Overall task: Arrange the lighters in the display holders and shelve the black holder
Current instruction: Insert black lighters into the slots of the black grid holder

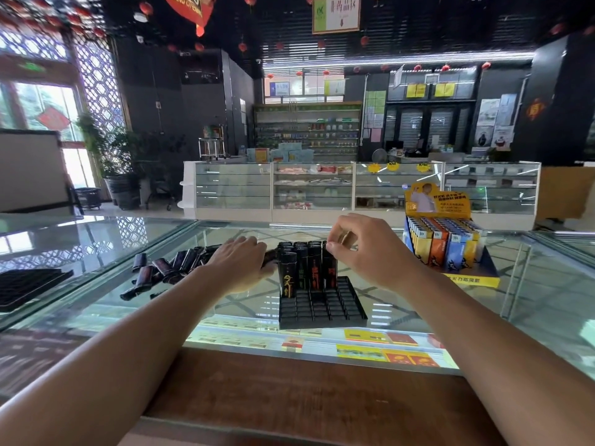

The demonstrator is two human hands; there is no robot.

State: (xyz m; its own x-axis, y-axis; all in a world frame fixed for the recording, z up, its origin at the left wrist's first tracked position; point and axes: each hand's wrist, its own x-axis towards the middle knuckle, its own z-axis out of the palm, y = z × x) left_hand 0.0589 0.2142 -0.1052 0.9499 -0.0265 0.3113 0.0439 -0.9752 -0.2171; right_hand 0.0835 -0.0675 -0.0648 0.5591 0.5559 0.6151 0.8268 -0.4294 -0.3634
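A black grid holder (322,305) lies on the glass counter (96,284) in front of me. Several black lighters (307,268) stand upright in its far rows; the near rows hold none. My right hand (367,252) hovers over the far right corner of the standing lighters, its fingertips pinching the top of one. My left hand (240,263) lies palm down on loose black lighters (161,272) scattered to the left of the holder, fingers curled over a lighter next to the holder.
A yellow display box (447,249) full of coloured lighters stands to the right of the black holder. A second black tray (25,286) lies at the far left. A wooden counter edge (306,391) runs in front. Glass cabinets stand across the aisle.
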